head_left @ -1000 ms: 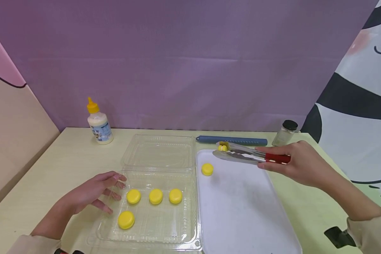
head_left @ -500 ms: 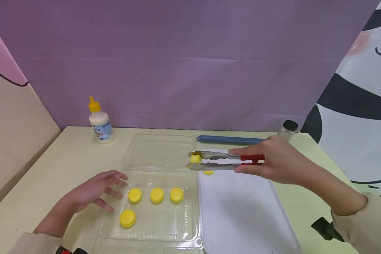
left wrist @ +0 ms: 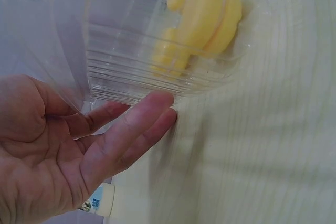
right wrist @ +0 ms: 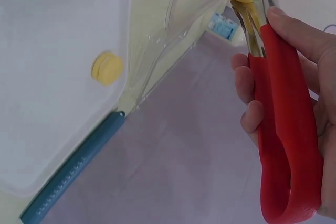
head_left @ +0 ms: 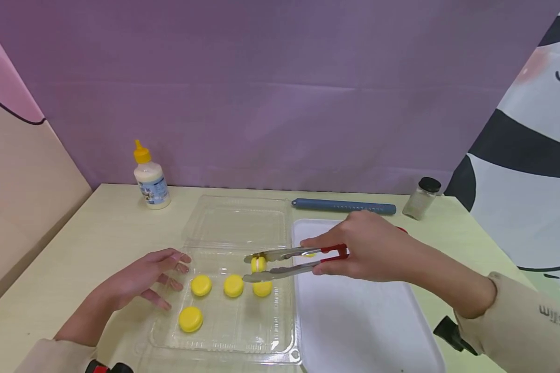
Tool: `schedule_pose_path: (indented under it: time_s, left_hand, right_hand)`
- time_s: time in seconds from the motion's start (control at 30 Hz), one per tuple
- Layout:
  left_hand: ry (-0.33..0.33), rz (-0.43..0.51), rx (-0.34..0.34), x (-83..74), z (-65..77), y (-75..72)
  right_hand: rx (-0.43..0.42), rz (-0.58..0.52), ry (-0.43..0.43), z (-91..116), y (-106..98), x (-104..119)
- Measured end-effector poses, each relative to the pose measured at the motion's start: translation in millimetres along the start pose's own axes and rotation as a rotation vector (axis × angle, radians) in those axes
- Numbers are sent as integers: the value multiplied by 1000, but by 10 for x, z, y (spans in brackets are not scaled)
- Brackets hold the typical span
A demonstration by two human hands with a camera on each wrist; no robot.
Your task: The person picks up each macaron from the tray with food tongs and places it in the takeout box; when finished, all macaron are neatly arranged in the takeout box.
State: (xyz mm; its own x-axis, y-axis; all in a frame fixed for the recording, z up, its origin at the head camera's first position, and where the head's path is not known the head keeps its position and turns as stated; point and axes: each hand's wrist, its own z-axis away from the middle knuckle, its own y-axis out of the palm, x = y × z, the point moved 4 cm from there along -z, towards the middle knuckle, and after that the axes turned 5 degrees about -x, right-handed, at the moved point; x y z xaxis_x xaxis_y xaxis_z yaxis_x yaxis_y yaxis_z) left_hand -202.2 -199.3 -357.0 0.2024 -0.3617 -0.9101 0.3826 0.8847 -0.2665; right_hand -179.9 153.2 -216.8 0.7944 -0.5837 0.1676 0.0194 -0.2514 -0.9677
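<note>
My right hand [head_left: 368,248] grips red-handled metal tongs [head_left: 284,254]. Between the tong tips is a yellow macaron [head_left: 258,265] with a pale filling, held on edge over the right part of a clear plastic clamshell box [head_left: 233,334]. Below it, a row of yellow macarons [head_left: 233,286] lies in the box, the rightmost partly covered by the tongs. Another macaron [head_left: 190,319] lies nearer the front left. Fingers loosely extended, my left hand [head_left: 151,274] rests at the box's left side; the left wrist view shows its fingertips [left wrist: 160,99] right at the ribbed wall.
A white tray [head_left: 368,321] adjoins the box on the right, bearing one macaron [right wrist: 108,68]. Behind it lies a blue rod [head_left: 345,205]. A black-lidded jar [head_left: 421,199] stands back right, a yellow-capped bottle [head_left: 152,184] back left. The box's lid [head_left: 242,220] is folded back.
My right hand has moved left and toward me, carrying the macaron in the tongs from over the tray's back to over the box. The left hand has stayed at the box's side.
</note>
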Motion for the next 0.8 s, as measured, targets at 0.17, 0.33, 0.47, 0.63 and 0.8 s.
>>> schedule_pose_path:
  time_s: [0.17,0.33,0.47,0.63,0.8]
  left_hand:
    - [-3,1,-6,5,-7,-1]
    - [0,-3,-2,9,-14,-7]
    - [-1,-6,-1,12,-21,-8]
    - [2,-4,-1,7,-16,-3]
    - [6,0,0,4,-11,-2]
  right_hand:
    - [70,0,-11,-108,144,94]
    - [121,17,-25,-188,295,157]
    - [143,54,-41,-232,400,192]
    - [193,75,-23,-287,509,223]
    - [205,118,-76,-341,599,268]
